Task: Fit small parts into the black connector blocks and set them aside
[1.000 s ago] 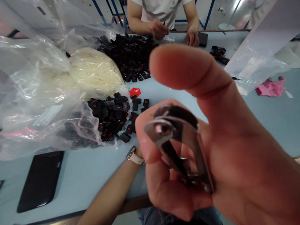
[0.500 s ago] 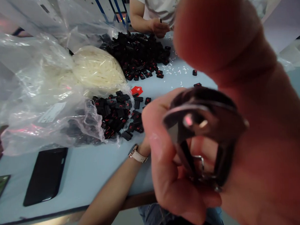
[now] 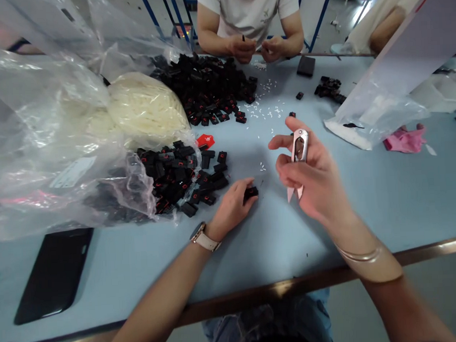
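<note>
My left hand (image 3: 232, 207) rests on the pale blue table (image 3: 395, 194) with its fingertips pinched on a small black part (image 3: 250, 192). It lies just right of a heap of black parts with red marks (image 3: 183, 175) that spills from a clear plastic bag (image 3: 49, 148). My right hand (image 3: 312, 175) hovers above the table to the right, closed on metal thread snips (image 3: 298, 153) whose blades point down. A watch is on my left wrist and a bangle on my right.
A larger pile of black parts (image 3: 205, 89) lies further back, beside a bag of white pieces (image 3: 145, 106). A person in a white shirt (image 3: 250, 24) works opposite. A dark phone (image 3: 54, 274) lies front left. Another plastic bag (image 3: 376, 109) and a pink glove (image 3: 404, 138) sit right.
My right hand with the snips has dropped from right in front of the camera down to the table. My left hand now shows, pinching a black part.
</note>
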`<state>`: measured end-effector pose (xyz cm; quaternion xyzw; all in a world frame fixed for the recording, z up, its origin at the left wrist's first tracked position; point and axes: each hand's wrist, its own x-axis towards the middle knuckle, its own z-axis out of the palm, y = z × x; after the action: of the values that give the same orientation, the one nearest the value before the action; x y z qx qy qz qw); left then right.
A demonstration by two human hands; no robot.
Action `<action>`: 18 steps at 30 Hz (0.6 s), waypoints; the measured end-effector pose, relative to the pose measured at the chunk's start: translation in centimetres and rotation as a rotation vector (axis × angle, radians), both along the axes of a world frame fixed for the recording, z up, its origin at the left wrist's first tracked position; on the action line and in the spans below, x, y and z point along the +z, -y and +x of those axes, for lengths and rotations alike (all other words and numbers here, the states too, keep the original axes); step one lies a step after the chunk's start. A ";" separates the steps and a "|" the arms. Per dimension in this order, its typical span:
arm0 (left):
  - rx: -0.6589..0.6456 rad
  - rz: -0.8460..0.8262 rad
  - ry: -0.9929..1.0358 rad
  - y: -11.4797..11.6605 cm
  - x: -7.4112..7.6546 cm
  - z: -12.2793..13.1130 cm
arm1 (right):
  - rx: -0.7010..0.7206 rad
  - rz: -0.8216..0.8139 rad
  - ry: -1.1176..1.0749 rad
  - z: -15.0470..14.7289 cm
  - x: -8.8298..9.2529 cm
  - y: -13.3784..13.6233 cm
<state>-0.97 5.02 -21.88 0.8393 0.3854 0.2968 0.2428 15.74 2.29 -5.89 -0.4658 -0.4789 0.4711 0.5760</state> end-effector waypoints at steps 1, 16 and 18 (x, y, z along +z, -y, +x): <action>0.001 0.005 0.005 0.0 0.0 0.0 | -0.031 -0.019 -0.044 0.5 -1.4 -1.0; 0.153 0.108 -0.152 0.1 0.9 -0.1 | -0.013 -0.058 1.122 3.9 -13.2 -5.1; 0.158 0.107 -0.185 0.0 1.1 -0.1 | 0.028 -0.043 1.166 3.9 -13.6 -5.2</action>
<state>-1.10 5.02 -20.75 0.8419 0.4548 0.2564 0.1369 19.64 7.48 -19.45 -0.6533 -0.7133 0.1544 0.2014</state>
